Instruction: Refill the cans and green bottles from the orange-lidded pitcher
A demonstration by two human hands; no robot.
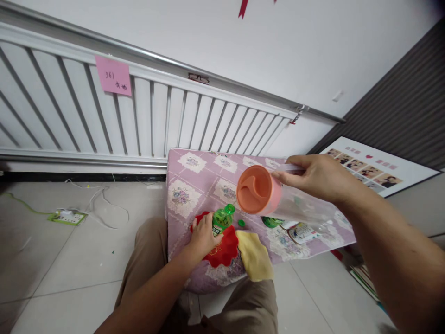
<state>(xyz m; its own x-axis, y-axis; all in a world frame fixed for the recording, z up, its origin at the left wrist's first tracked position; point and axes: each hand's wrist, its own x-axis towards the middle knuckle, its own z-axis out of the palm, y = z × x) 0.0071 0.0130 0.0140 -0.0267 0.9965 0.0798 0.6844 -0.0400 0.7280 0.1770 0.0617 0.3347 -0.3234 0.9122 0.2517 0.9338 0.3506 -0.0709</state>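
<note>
My left hand [203,237] is wrapped round a green plastic bottle [222,220], whose open neck points up and away from me. The bottle is over a red scalloped mat [222,248]. My right hand [318,176] grips the handle of a clear pitcher [299,202] with an orange lid [255,190]. The pitcher is tilted nearly flat, its lid toward the bottle but apart from it. Beside the bottle a green cap [241,223] lies on the cloth. A yellow cloth [255,256] hangs over the front edge, right of the mat.
A purple floral cloth covers the small table [187,162]. Partly behind the pitcher lie another green item [272,222] and a white printed container [301,233]. A white radiator [208,120] runs behind, with glasses [198,78] on top. Cables and a power strip [67,217] lie on the left floor.
</note>
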